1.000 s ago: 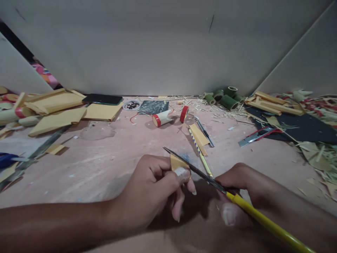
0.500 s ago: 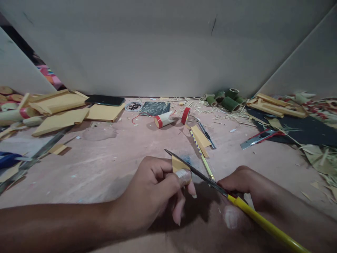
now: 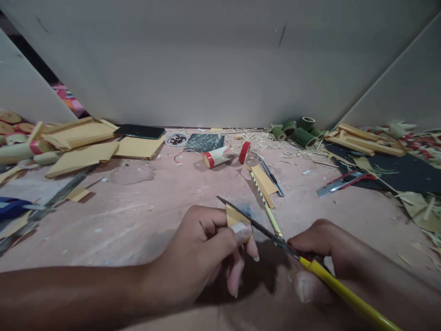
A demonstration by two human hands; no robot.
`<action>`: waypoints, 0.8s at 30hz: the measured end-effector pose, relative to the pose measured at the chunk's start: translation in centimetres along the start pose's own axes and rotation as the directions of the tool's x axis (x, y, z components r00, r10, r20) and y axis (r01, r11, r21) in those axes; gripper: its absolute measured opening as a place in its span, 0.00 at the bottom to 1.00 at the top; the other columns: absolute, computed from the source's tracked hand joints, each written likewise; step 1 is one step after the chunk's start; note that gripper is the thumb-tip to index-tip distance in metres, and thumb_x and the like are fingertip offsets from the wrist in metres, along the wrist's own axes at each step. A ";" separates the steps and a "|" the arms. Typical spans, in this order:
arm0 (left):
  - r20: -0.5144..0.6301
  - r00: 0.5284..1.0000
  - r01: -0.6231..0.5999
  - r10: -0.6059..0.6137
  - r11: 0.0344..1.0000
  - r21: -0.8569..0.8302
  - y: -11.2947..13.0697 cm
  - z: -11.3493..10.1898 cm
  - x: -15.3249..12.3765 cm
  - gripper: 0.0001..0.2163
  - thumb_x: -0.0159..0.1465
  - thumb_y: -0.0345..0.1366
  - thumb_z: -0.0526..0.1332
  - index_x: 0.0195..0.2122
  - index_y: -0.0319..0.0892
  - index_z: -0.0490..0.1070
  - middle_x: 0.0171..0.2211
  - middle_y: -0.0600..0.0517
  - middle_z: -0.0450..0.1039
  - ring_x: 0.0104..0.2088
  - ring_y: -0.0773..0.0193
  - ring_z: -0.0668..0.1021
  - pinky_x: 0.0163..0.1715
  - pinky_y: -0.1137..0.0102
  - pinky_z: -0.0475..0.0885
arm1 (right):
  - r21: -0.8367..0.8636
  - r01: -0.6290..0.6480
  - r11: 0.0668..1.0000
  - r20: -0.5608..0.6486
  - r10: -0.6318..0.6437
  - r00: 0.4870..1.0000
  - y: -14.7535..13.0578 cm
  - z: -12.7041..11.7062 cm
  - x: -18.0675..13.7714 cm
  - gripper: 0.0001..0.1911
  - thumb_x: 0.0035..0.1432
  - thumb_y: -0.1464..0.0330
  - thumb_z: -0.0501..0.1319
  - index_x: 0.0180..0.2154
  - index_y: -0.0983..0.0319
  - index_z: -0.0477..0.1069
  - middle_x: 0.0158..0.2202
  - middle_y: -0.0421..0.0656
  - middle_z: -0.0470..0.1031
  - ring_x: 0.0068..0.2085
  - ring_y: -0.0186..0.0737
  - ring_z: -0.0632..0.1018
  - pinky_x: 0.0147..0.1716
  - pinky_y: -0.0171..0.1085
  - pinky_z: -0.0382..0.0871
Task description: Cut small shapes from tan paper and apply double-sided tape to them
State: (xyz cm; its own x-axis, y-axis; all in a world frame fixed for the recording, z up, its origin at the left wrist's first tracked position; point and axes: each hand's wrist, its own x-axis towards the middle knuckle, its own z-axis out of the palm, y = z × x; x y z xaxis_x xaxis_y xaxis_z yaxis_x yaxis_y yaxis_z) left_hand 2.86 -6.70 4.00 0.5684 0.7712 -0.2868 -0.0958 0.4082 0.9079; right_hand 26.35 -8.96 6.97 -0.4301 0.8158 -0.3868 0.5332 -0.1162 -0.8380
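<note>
My left hand pinches a small piece of tan paper between thumb and fingertips, low over the table. Across the paper's edge lie the dark blades of a pair of scissors, which look closed together. My right hand grips the scissors by their yellow handles; some of its fingers are hidden behind them. Just beyond the blades, a dotted pencil rests beside a folded tan paper strip.
Farther back are a red-ended bamboo piece, a red tape roll, a slim cutter and a dish of dark beads. A phone lies on envelopes at left. Green bamboo tubes and a utility knife lie right.
The view has shifted slightly, so everything appears a little farther right. Both hands, the paper and the scissors keep nearly the same pose.
</note>
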 end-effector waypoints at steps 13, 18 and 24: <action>-0.019 1.000 -0.001 0.001 1.000 -0.025 0.1 0.1 -0.1 0.17 0.65 0.49 0.66 0.28 0.40 0.77 0.13 0.55 0.70 0.12 0.73 0.65 0.16 0.77 0.51 | -0.116 0.054 0.992 -0.187 -0.076 0.979 0.8 0.3 0.0 0.29 0.51 0.40 0.67 0.23 0.60 0.77 0.22 0.41 0.67 0.25 0.38 0.66 0.18 0.34 0.56; -0.038 0.999 -0.002 0.001 1.000 -0.019 0.1 0.0 0.0 0.17 0.64 0.50 0.66 0.28 0.39 0.76 0.13 0.54 0.69 0.12 0.73 0.64 0.16 0.77 0.52 | -0.018 0.022 1.000 -0.106 -0.024 0.994 0.4 0.4 0.3 0.27 0.50 0.42 0.68 0.20 0.60 0.74 0.21 0.39 0.61 0.25 0.36 0.61 0.19 0.34 0.51; -0.019 0.999 -0.048 0.049 0.997 0.054 0.5 -0.1 0.1 0.16 0.67 0.48 0.63 0.29 0.40 0.74 0.13 0.55 0.70 0.12 0.74 0.62 0.13 0.79 0.52 | 0.076 -0.115 0.990 0.020 0.114 0.993 -0.1 -0.2 0.6 0.29 0.54 0.44 0.67 0.23 0.61 0.66 0.24 0.36 0.54 0.27 0.34 0.55 0.23 0.35 0.47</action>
State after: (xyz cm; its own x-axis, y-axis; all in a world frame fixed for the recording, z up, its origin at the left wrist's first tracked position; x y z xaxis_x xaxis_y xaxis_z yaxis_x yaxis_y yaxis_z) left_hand 2.79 -6.40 4.40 0.5477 0.7993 -0.2473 -0.0793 0.3438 0.9357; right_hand 26.15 -8.32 6.88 -0.3811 0.7858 -0.4871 0.5224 -0.2517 -0.8147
